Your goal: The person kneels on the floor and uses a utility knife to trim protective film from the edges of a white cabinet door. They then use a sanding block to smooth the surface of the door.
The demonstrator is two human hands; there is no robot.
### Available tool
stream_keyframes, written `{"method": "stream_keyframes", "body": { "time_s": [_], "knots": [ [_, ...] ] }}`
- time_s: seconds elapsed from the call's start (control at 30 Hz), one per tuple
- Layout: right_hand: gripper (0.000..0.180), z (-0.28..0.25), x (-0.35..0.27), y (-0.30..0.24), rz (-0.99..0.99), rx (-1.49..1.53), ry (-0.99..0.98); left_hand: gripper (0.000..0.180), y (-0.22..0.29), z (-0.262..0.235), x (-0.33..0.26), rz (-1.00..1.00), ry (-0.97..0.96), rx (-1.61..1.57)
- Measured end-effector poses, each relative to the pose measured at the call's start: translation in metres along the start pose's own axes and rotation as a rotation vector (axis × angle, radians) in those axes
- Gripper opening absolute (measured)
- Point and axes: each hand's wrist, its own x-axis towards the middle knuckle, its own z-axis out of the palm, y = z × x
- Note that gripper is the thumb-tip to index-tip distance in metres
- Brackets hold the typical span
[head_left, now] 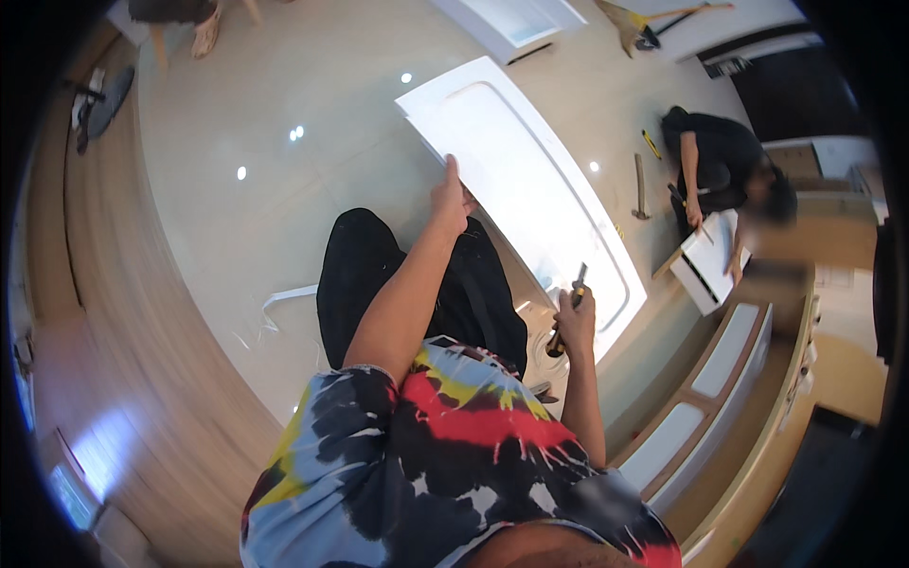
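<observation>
A long white panel (492, 133) with a rounded raised outline lies slanted across my lap, its far end up and to the left. My left hand (452, 199) grips the panel's near left edge, the thumb on top and the other fingers partly hidden beneath. Near the panel's lower right end, my right hand (576, 320) is closed round a black and yellow utility knife (579, 284). The knife's tip points away from me, above the white surface. My fingers cover the middle of its handle.
At right, a co-worker (724, 161) bends over a smaller white panel (708, 263). A hammer (640, 187) and a yellow cutter (651, 144) lie on the floor. A wooden frame with white insets (724, 352) stands at lower right. White strips (289, 295) lie left of my knees.
</observation>
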Motion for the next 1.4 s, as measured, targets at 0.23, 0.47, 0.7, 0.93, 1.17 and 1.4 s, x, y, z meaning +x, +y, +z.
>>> {"method": "stream_keyframes", "body": {
  "time_s": [0.23,0.47,0.7,0.93,1.17,1.4],
  "knots": [
    [0.031,0.029,0.064,-0.138,-0.036,0.036,-0.466,0.057,0.068,-0.011,0.057,0.105,0.112,-0.254],
    [0.026,0.127,0.105,-0.258,-0.373,-0.394,-0.588,0.029,0.094,-0.022,0.071,-0.041,0.18,-0.356],
    [0.022,0.182,0.136,-0.308,-0.623,-0.647,-0.569,0.017,0.11,-0.019,0.072,0.003,0.272,-0.356],
    [0.026,0.191,0.137,-0.315,-0.702,-0.836,-0.605,0.016,0.109,-0.022,0.076,-0.06,0.284,-0.324],
    [0.026,0.204,0.132,-0.32,-0.67,-1.019,-0.543,0.015,0.108,-0.028,0.08,-0.012,0.266,-0.186],
    [0.025,0.205,0.13,-0.331,-0.656,-1.129,-0.583,0.015,0.101,-0.029,0.08,0.052,0.305,-0.129]
  ]
}}
